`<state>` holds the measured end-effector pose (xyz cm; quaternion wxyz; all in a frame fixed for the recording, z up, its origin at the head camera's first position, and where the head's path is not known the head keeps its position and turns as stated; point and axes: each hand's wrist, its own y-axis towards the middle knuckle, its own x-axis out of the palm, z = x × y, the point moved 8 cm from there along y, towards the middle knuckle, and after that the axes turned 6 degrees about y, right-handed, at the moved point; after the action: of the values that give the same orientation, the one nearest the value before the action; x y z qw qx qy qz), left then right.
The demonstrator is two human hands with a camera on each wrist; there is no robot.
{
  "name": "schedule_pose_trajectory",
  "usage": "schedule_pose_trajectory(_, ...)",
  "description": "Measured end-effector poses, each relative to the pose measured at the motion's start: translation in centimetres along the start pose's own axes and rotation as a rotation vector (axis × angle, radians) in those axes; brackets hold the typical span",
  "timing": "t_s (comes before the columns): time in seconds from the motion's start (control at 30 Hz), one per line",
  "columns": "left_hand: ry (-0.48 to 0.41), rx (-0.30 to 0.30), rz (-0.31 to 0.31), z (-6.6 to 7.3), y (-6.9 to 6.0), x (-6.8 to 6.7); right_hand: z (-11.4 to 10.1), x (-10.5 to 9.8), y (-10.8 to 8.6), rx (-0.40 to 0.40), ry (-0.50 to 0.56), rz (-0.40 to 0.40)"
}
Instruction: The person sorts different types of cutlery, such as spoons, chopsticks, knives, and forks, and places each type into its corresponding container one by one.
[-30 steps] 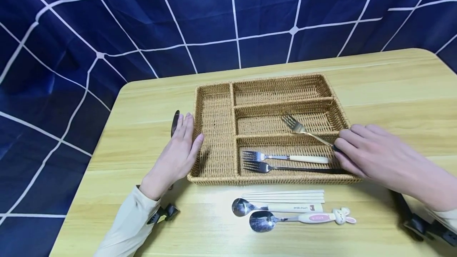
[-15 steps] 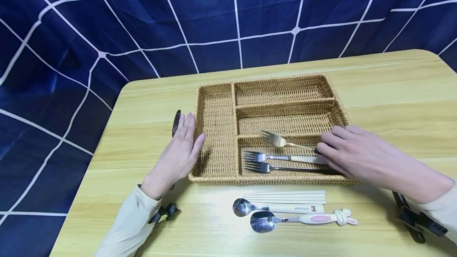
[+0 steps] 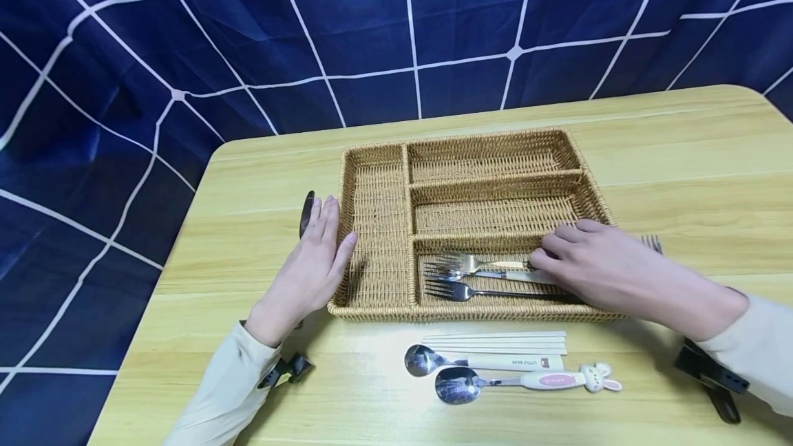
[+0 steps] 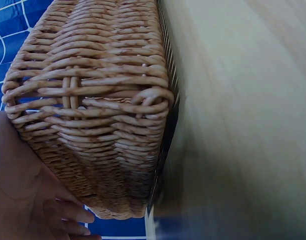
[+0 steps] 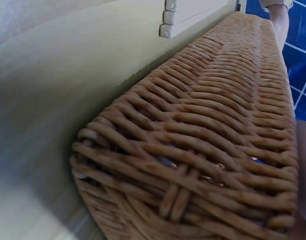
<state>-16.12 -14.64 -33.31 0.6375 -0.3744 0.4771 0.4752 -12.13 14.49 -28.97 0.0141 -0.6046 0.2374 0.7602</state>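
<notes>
A woven wicker cutlery tray (image 3: 378, 226) with several compartments lies on the table. My right hand (image 3: 604, 274) is over the right end of its front compartment, pinching the handle of a gold fork (image 3: 473, 263) whose tines point left. The fork's handle end is hidden by the fingers. In the same compartment are a white-handled fork (image 3: 495, 274), partly overlapped by the gold one, and a black fork (image 3: 455, 290). My left hand (image 3: 303, 270) rests straight-fingered against the tray's left side; in the left wrist view its fingers (image 4: 68, 212) lie along the wicker wall.
In front of the tray lie white chopsticks (image 3: 495, 343), a white-handled spoon (image 3: 424, 360) and a rabbit-handled spoon (image 3: 458, 385). Another fork's tines (image 3: 652, 244) show beyond my right wrist. A dark rounded utensil (image 3: 306, 213) sticks out past my left fingers. A blue curtain (image 3: 464, 26) hangs behind the table.
My right hand has moved left and toward the front compartment, bringing the gold fork down beside the white-handled fork. Tines right of the tray have come into sight. My left hand stays put.
</notes>
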Motion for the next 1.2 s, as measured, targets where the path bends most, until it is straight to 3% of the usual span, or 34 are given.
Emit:
schedule_pose_trajectory(0.47,0.008,0.003,0.012,0.0,-0.1,0.0,0.2,1.6,0.8,0.028,-0.004,-0.109)
schedule_pose_trajectory(0.73,-0.012,0.004,0.016,0.0,0.0,0.0,0.1,1.8,1.1,0.027,-0.027,-0.110)
schedule_pose_trajectory(0.93,-0.016,0.007,0.017,0.0,0.0,0.0,0.0,2.5,1.1,0.046,-0.007,-0.170)
schedule_pose_trajectory(1.2,-0.013,0.012,0.028,0.1,0.0,0.1,0.1,3.1,1.3,0.074,-0.007,-0.148)
